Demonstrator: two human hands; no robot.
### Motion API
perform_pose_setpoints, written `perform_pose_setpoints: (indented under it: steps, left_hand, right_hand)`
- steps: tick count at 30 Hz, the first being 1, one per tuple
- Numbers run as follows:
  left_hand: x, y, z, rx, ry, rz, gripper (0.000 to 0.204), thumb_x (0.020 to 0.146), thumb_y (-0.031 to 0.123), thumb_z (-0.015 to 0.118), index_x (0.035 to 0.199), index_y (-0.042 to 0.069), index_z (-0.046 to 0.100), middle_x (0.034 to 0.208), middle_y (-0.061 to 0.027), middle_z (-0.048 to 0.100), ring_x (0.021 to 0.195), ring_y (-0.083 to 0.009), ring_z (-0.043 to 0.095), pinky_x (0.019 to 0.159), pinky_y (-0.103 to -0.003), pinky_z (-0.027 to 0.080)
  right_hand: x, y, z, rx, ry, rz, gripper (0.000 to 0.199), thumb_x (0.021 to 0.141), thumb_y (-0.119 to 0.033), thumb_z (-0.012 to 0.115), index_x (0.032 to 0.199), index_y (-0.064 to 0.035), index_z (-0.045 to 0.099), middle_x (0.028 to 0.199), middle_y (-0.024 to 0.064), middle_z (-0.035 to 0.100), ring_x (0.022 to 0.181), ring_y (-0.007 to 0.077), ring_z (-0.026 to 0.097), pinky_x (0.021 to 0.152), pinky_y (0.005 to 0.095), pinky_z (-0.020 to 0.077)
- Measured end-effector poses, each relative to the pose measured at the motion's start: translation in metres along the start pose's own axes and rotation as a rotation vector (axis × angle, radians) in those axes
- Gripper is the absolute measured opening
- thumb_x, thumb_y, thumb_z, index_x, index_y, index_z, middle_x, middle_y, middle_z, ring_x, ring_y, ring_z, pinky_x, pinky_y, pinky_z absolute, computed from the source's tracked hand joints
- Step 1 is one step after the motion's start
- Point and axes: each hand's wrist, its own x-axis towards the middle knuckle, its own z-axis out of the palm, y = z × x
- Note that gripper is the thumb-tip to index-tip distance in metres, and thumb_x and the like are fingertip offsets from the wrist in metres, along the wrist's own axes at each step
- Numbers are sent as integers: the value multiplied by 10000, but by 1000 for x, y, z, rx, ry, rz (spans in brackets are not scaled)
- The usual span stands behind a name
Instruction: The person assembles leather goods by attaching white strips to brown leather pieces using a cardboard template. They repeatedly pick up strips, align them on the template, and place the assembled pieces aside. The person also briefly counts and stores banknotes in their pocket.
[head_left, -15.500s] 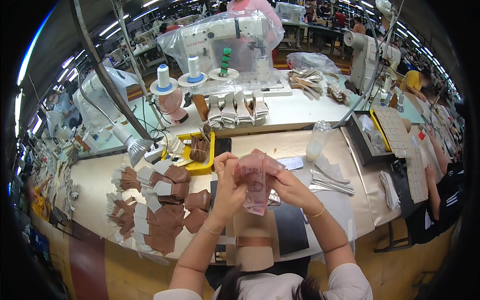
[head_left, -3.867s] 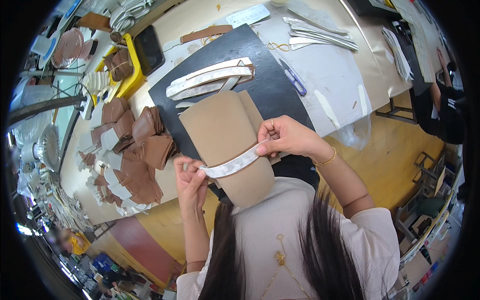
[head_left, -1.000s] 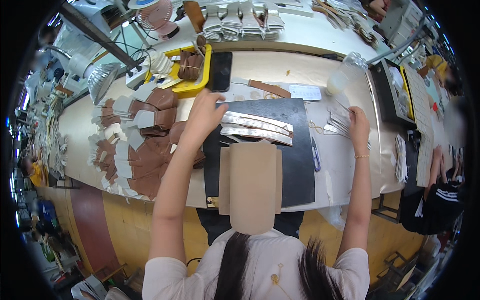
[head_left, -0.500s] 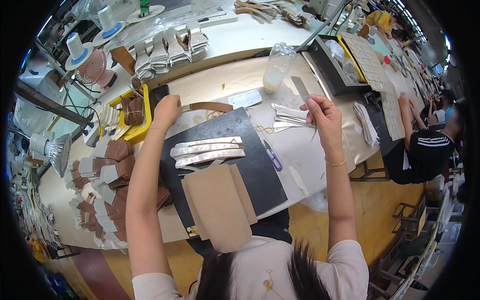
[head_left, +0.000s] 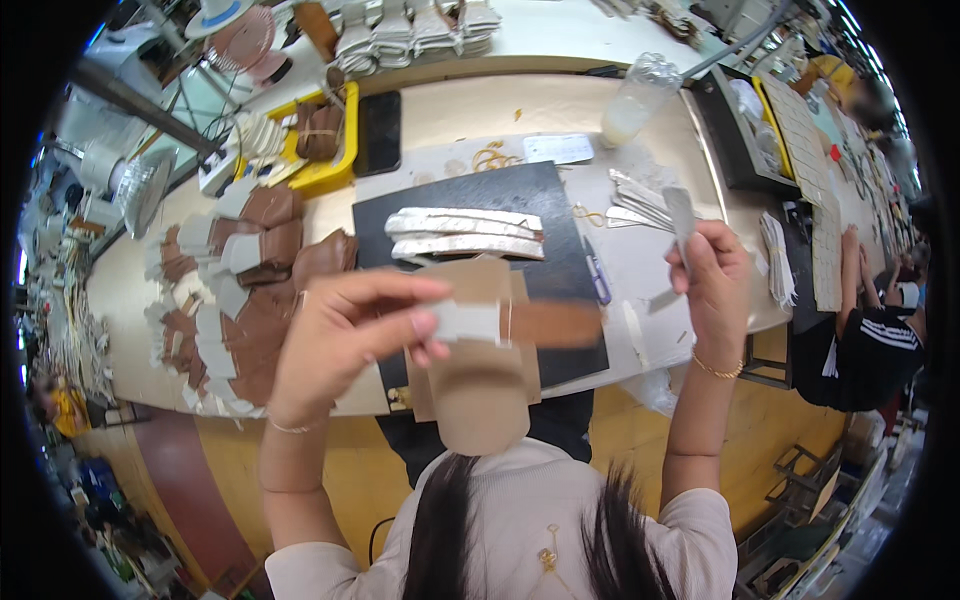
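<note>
My left hand (head_left: 345, 340) pinches the pale end of a brown leather strip (head_left: 550, 325) between thumb and fingers. The strip points right, above a tan panel (head_left: 483, 412) that lies partly over a black board (head_left: 565, 200). My right hand (head_left: 715, 275), off the board's right side, grips a thin grey strip (head_left: 679, 212) that stands upright between thumb and fingers. Silvery-white strips (head_left: 465, 232) lie side by side on the board. Near my right hand, more thin pale strips (head_left: 635, 200) are fanned out on the table. A purple-handled cutter (head_left: 598, 278) lies at the board's right edge.
Brown and grey leather pieces (head_left: 240, 300) are piled at left. Behind them are a yellow tray (head_left: 350, 130) and a black phone (head_left: 380, 133). A clear bottle (head_left: 637, 100) and a black box (head_left: 735, 140) stand at the back right. A co-worker (head_left: 875, 345) sits at far right.
My left hand has come from beside the phone toward me, bringing the brown leather strip over the board. My right hand still holds the grey strip, slightly lower. The view has shifted.
</note>
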Motion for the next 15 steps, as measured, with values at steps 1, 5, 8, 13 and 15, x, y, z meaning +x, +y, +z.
perform_pose_setpoints:
  steps: [1,5,8,13,15]
  left_hand:
    - [-10,-14,0,-58,36,-110,200,831,-22,604,1027,-62,598,823,-119,656,714,-143,652,633,-211,517]
    - [-31,-64,-8,-115,84,-261,185,842,7,608,1013,-60,587,807,-127,657,698,-126,641,636,-204,499]
    - [-43,-79,-13,-135,93,-251,203,863,34,591,1038,-68,591,834,-136,659,733,-133,642,682,-222,507]
    - [-48,-86,-10,-288,111,-212,256,942,101,482,1081,-94,571,876,-188,650,762,-210,660,698,-282,549]
    - [-48,-87,-12,-338,112,-217,272,951,116,469,1088,-97,567,899,-197,648,785,-222,662,710,-292,550]
  right_hand:
    - [-5,-3,2,25,-24,-3,120,892,-107,586,942,2,589,744,109,647,527,84,524,500,196,429]
    - [-26,-10,24,-35,-199,102,108,857,-94,623,887,3,590,676,89,634,445,60,484,417,166,381]
    - [-35,-7,55,-113,-381,327,106,828,-92,661,837,-2,606,656,76,635,431,38,484,392,156,371]
    - [-43,-4,100,-204,-669,622,149,837,-137,671,826,4,624,649,58,641,444,33,511,397,156,375]
    - [-44,-1,112,-265,-703,681,177,843,-162,668,814,9,631,635,47,636,444,36,516,402,164,378]
